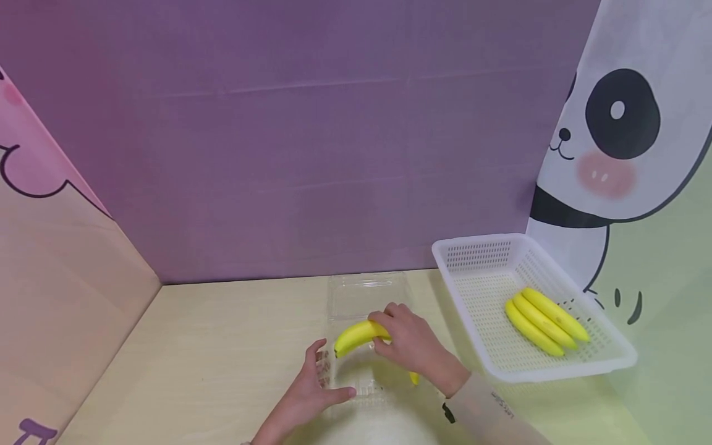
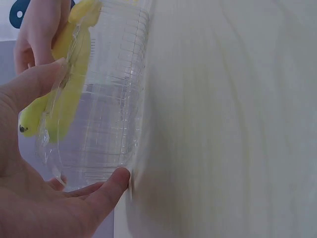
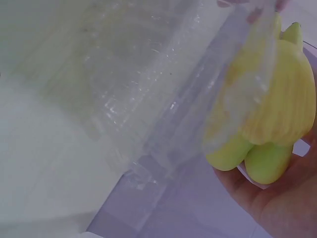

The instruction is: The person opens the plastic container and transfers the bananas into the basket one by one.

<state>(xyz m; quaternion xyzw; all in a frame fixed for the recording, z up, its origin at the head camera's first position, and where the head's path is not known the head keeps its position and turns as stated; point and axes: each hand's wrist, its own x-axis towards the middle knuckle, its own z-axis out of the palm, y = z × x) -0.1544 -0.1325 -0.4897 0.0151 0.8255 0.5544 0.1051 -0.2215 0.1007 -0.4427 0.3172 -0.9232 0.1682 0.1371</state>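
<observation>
A bunch of yellow bananas [image 1: 356,337] is in my right hand [image 1: 408,343], which grips it from above over a clear plastic clamshell box [image 1: 367,386]. In the right wrist view, the bananas [image 3: 272,99] show greenish ends near the palm, partly behind clear plastic. My left hand [image 1: 311,386] holds the box's left end, its thumb [image 2: 44,82] at the rim and a fingertip low by the base. Through the clear wall [image 2: 106,109] the bananas show yellow in the left wrist view. The lid [image 1: 367,296] lies folded back at the far side.
A white perforated basket [image 1: 458,296] stands at the right, with another bunch of bananas [image 1: 545,321] inside. Behind the pale wooden table [image 1: 211,346] hangs a purple cloth wall [image 1: 311,154]; printed panels flank both sides, a panda [image 1: 606,179] on the right one.
</observation>
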